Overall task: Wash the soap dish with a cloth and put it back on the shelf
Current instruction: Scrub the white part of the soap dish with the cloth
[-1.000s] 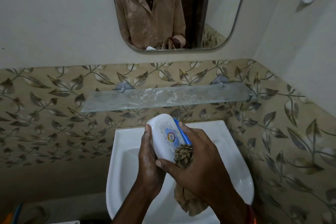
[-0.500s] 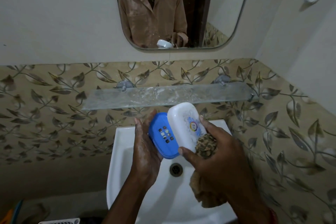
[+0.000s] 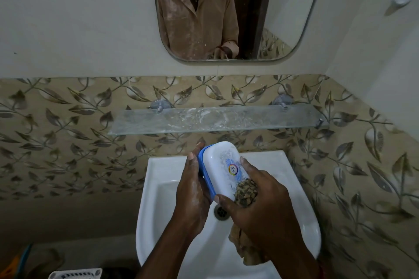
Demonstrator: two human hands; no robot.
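Note:
The soap dish (image 3: 223, 165), white lid over a blue base, is closed and held tilted above the white sink (image 3: 156, 179). My left hand (image 3: 192, 195), soapy, grips its blue left edge. My right hand (image 3: 260, 206) holds the white lid with thumb and forefinger and bunches a brown patterned cloth (image 3: 246, 190) against the dish's lower end; the rest of the cloth hangs down below my wrist. The glass shelf (image 3: 217, 119) above the sink carries white smears and nothing stands on it.
A mirror (image 3: 283, 18) hangs above the shelf and reflects a person in a tan shirt. The sink drain (image 3: 220, 210) shows between my hands. Leaf-patterned tiles cover the wall. A white basket (image 3: 74, 274) sits at the lower left on the floor.
Half a second ago the blue base and white lid were apart, one in each hand; now they are together again as one closed dish, held by both hands.

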